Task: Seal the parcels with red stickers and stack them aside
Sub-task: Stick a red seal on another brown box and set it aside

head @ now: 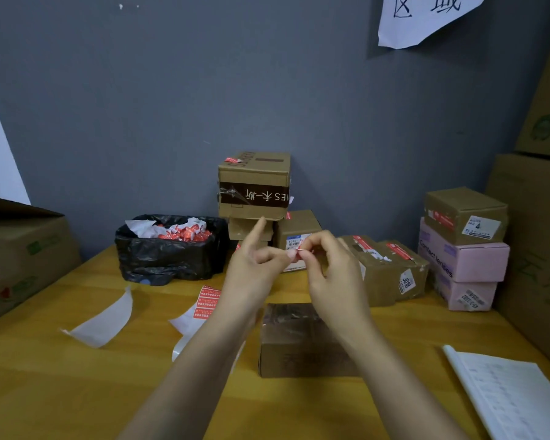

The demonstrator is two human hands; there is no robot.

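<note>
A small brown cardboard parcel [302,341] lies on the wooden table [61,385] in front of me. Above it, my left hand [254,265] and my right hand [331,265] meet and pinch a small red sticker [299,250] between their fingertips; the left index finger points up. A sheet of red stickers [205,301] lies on the table to the left of my left forearm. Sealed parcels stand stacked at the back centre [254,185] and at the right [391,268].
A black bag [169,255] full of red and white sticker scraps sits at the back left. Peeled white backing paper [105,319] lies at the left. Large cartons stand at the left [23,255] and right [534,236]. Pink boxes [464,265] and printed papers [518,395] are at the right.
</note>
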